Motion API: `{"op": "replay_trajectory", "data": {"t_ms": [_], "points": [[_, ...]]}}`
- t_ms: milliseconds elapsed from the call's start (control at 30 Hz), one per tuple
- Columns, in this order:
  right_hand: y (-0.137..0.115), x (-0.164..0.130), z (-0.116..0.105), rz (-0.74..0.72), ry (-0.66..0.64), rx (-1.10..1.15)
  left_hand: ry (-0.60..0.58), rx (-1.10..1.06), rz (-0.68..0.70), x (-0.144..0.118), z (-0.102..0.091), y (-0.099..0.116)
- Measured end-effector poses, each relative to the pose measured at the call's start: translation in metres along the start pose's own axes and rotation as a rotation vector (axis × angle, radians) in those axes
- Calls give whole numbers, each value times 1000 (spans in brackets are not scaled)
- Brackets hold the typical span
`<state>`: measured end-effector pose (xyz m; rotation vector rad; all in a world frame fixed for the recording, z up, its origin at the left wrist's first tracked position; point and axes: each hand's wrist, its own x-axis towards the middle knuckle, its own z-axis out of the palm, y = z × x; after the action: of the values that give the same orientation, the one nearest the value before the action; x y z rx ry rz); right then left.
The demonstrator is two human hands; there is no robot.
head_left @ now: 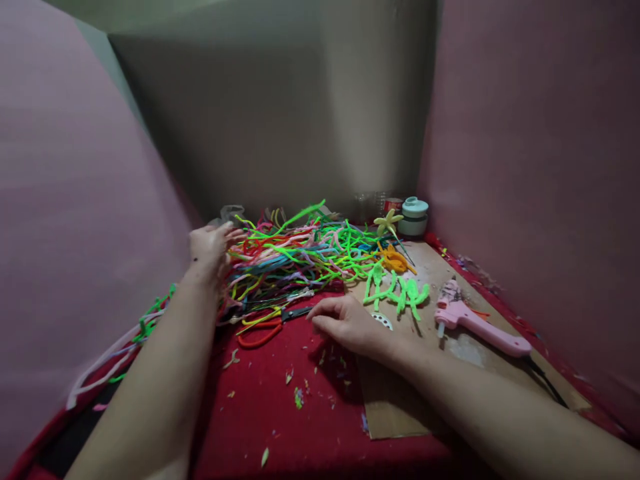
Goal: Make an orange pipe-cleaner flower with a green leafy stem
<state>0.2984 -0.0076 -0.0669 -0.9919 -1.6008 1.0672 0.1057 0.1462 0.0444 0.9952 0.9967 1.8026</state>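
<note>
My left hand (210, 245) reaches into the left side of a big heap of coloured pipe cleaners (295, 257); its fingers lie among the strands, and I cannot tell whether it grips any. My right hand (350, 323) rests palm down on the red cloth (300, 427), fingers spread and holding nothing, just right of the orange-handled scissors (265, 327). Bent green pipe-cleaner shapes (397, 293) lie beyond the right hand on a cardboard sheet (395, 407).
A pink glue gun (475, 323) lies on the cardboard, its cord trailing right. An orange pipe-cleaner piece (395, 260), a pale yellow flower (387, 221) and a mint lidded container (414, 217) stand at the back. Pink walls close both sides. Scraps dot the cloth.
</note>
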Motion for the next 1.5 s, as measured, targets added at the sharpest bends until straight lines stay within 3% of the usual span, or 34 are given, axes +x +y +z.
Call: {"op": "replay_trajectory", "data": {"t_ms": [67, 167, 367, 433, 533, 700, 1233, 1367, 1500], "points": [[2, -3, 2, -131, -96, -193, 38, 19, 89, -16, -11, 5], [5, -8, 7, -294, -225, -416, -104, 236, 315, -46, -26, 9], [7, -11, 12, -392, -267, -513, -832, 1119, 323, -82, -45, -21], [7, -11, 12, -380, -261, -510, -911, 1431, 414, -86, -47, -37], [6, -10, 11, -366, -255, -505, -889, 1558, 457, -92, -49, -53], [3, -11, 11, -338, -261, -512, -865, 1624, 499, -98, -49, -59], [3, -11, 11, -318, -292, -540, -1011, 1558, 530, -91, -56, -54], [1, -11, 10, -276, -273, -518, -939, 1346, 371, -99, -49, -42], [3, -11, 10, -216, -227, -449, -816, 861, -63, -103, -41, -25]]}}
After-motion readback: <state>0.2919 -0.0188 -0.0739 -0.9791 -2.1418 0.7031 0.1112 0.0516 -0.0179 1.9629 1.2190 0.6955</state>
